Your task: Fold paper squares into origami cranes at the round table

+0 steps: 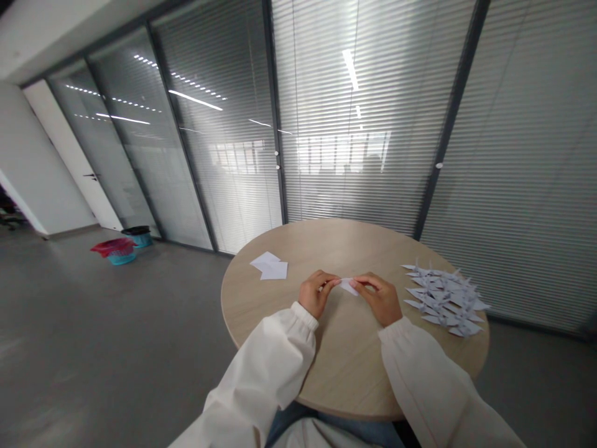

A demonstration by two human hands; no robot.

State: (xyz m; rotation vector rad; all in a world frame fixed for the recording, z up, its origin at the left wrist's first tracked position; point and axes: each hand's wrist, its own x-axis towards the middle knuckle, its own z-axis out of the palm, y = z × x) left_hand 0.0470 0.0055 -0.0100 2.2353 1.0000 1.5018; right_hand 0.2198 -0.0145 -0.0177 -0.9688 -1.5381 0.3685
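Note:
A small piece of folded white paper point(347, 286) is held between my two hands over the middle of the round table. My left hand point(318, 292) pinches its left end between thumb and fingers. At the other end, my right hand point(379, 297) pinches the paper the same way. The fingertips cover both ends, so only the middle part shows. To the right of my right hand lies a pile of folded white paper cranes point(445, 298). Two flat white paper sheets point(274, 270) overlap on the table to the left of my left hand.
The round wooden table point(336, 239) stands close to a glass partition with blinds point(364, 112). On the grey floor at the left are a blue bin with a red liner point(120, 251) and another blue bin with a black liner point(140, 236). A white door point(74, 149) is farther left.

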